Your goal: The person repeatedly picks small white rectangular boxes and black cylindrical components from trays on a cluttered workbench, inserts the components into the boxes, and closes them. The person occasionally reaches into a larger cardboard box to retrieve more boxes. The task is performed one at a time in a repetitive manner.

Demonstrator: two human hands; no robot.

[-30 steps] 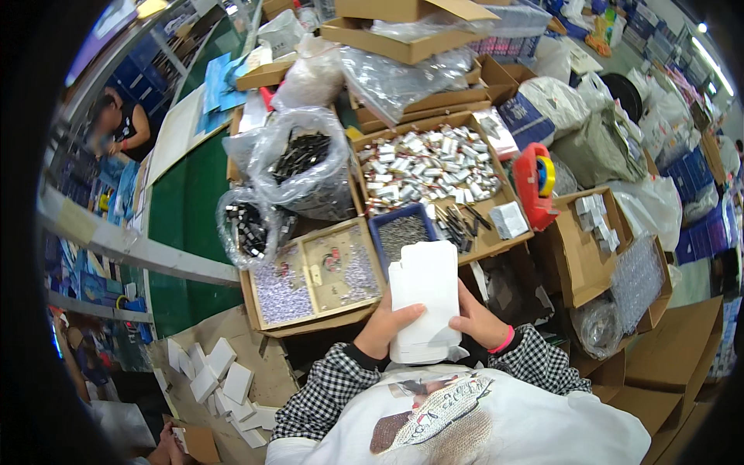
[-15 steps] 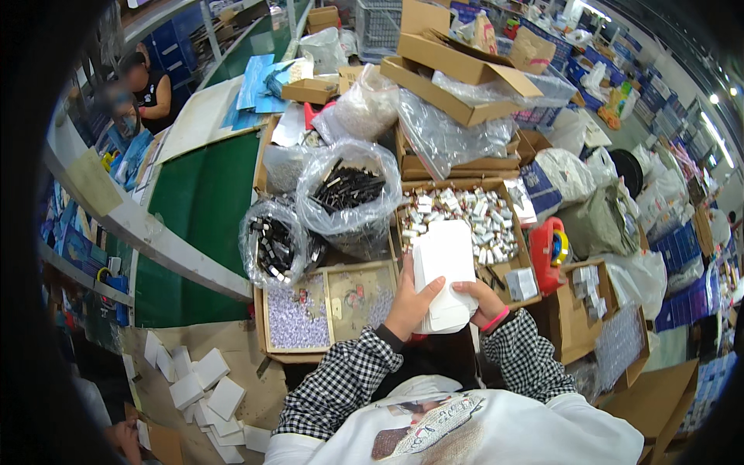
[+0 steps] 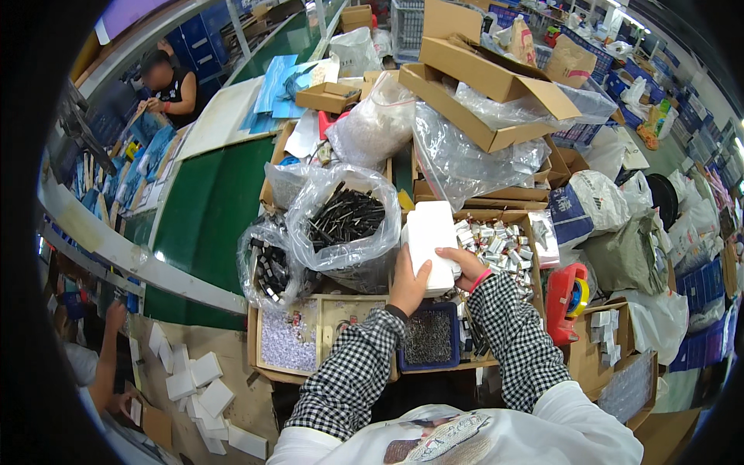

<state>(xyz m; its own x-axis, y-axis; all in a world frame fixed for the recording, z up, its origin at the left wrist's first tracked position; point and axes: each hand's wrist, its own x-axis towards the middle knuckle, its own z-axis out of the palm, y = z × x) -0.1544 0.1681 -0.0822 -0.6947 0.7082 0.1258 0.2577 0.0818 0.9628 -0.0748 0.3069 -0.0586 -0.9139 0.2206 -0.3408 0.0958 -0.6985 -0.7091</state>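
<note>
White card stack (image 3: 432, 236) between our two hands

We grasp the stack from both sides, up in front of us above the packed bench. Our left hand (image 3: 411, 280) grips its left edge near the bottom, thumb lying across the front face. Our right hand (image 3: 463, 267) grips the lower right side, with a pink band (image 3: 480, 279) around the wrist and the thumb on the card; its other fingers are partly hidden.

Past the stack, to its right, we see a shallow carton (image 3: 535, 263) full of small silver and white parts (image 3: 500, 248). Nearer us, between our checked sleeves (image 3: 345, 364), sits a blue bin (image 3: 428, 366) of tiny dark metal pieces. To the left of our hands, a clear plastic bag (image 3: 306, 252) gapes around thin black parts (image 3: 346, 219). Below it, a wooden tray (image 3: 318, 332) has pale purple bits (image 3: 287, 341) in its left compartment; our left sleeve covers some of the right one. Beside the carton, on its right, stands a red tape dispenser (image 3: 559, 310).

Small white boxes (image 3: 203, 395) lie heaped at our lower left, near another person's hand (image 3: 120, 403). Farther off, beyond the green surface (image 3: 213, 209), we see a co-worker in a black sleeveless top (image 3: 186, 97).
</note>
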